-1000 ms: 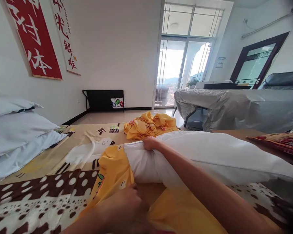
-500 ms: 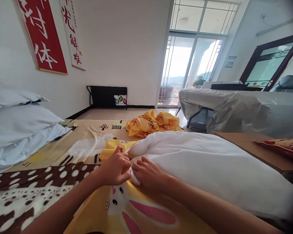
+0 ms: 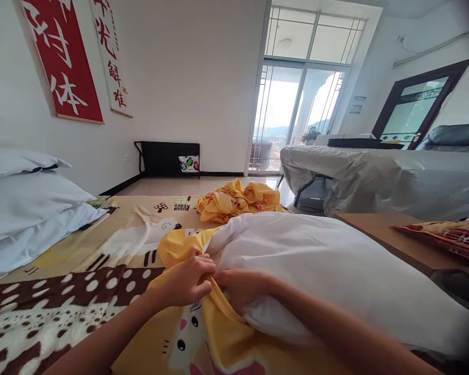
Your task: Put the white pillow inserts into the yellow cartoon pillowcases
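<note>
Patterned blanket (image 3: 62, 323) beneath a white pillow (image 3: 316, 255) and a yellow cover (image 3: 222, 323)

The left hand (image 3: 191, 278) has its fingers curled tightly on a fold of the cover. Just beside it, the right hand (image 3: 244, 289) pushes against the pillow's left end, fingertips buried between white and yellow; whether they grasp anything, I cannot tell. Leftward, a broad stretch of blanket runs to the stacked white pillows (image 3: 35, 203). Rightward is tighter: the pillow extends toward the edge of a brown board (image 3: 386, 234) bearing a red cushion (image 3: 449, 237). Ahead, crumpled yellow cloth (image 3: 238, 202) lies near the blanket's far edge, with pale floor (image 3: 160, 185) beyond.

The pillow lies plump and smooth, gathered into creases at the hands. The cover sags around that end in soft folds, its printed rabbit face partly creased.
</note>
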`<state>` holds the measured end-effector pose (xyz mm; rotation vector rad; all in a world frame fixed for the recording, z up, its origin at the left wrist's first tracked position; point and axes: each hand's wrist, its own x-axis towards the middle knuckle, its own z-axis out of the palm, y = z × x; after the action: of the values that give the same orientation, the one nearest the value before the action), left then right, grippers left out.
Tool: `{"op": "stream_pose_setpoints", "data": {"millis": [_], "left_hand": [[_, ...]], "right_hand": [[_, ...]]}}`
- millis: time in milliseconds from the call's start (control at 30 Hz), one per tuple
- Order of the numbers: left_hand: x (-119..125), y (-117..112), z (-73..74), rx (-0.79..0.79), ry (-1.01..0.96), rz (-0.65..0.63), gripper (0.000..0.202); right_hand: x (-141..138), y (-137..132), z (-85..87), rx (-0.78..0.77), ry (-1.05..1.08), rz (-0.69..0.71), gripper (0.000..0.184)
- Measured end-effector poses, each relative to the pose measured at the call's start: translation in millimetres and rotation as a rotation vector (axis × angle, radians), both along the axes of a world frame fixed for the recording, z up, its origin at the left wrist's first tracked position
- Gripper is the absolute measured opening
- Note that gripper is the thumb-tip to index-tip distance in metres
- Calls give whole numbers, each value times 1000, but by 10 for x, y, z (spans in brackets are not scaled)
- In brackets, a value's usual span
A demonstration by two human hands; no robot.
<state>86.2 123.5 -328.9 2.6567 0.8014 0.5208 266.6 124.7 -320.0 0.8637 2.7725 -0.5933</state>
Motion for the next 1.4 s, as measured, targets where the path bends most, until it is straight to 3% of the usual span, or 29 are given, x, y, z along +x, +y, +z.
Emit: {"op": "stream_pose_setpoints", "data": {"millis": [67,100,200,233,300,400,500,533,633,833,1000,1167,1300,1400], "left_hand": [[-19,-42,-61,-2,38,6,11],[-8,-71,-72,6,52,9,13],[60,-149,-44,30,98,-5,17],[80,-167,-25,37,116,-9,18],[103,-185,6,52,144,-9,19],[113,-155,9,61,157,26,21],[157,-31,-28,130,99,209,14],[183,33,-39,186,88,306,8],[259,255,-37,335,183,538,40],[321,498,127,369,229,653,39],[390,504,204,409,226,704,38],[416,611,259,284,203,730,36],[434,576,398,184,151,578,23],[529,439,459,191,103,489,26]], "right_hand": [[205,89,197,-131,158,23,41],[308,176,288,-118,247,-37,39],[564,514,415,300,314,-378,44],[624,621,394,444,251,-451,49],[699,781,279,581,88,-498,57],[702,851,39,580,-19,-497,42],[640,749,-122,606,-24,-513,30],[622,689,-147,620,-28,-519,29],[601,479,-163,668,-33,-509,30],[534,150,-159,804,-132,-279,42],[294,91,-181,835,-222,-194,37],[116,48,-178,818,-225,-161,33],[89,158,-214,781,-226,-190,30],[66,346,-271,703,-127,-287,27]]}}
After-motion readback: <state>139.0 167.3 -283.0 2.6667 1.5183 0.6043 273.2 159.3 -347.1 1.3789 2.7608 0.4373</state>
